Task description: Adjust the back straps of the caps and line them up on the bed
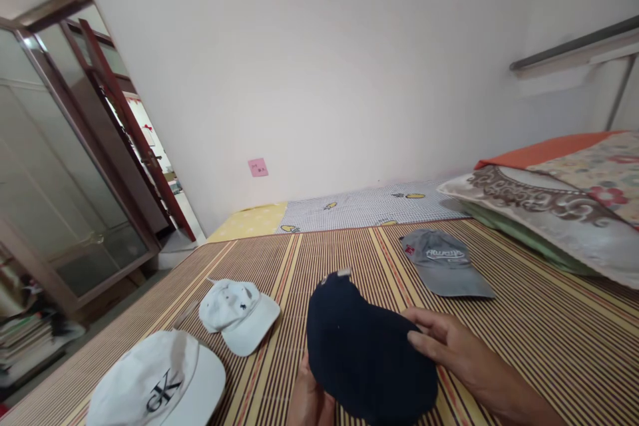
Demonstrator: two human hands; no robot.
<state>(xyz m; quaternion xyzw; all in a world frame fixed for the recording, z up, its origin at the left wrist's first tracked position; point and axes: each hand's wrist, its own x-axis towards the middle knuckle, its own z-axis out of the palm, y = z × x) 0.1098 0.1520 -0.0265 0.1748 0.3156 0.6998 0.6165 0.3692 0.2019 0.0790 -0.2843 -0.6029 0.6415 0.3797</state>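
A navy blue cap (364,353) is between my two hands, raised above the striped mat. My right hand (452,349) pinches its edge on the right side, thumb on top. From below left, my left hand (309,396) supports the cap, its fingers mostly hidden behind the fabric. To the left lie a white cap with a small dark emblem (234,309) and, closer to me, a larger white cap with black "CK" lettering (160,383). A grey cap with white lettering (444,263) rests on the mat at the right, beyond my right hand.
The striped bamboo mat (339,246) covers the bed up to a checked cloth (349,206) along the wall. Stacked pillows (549,200) sit at the right. A pink note (258,167) is on the wall. A doorway (134,126) stands at the left.
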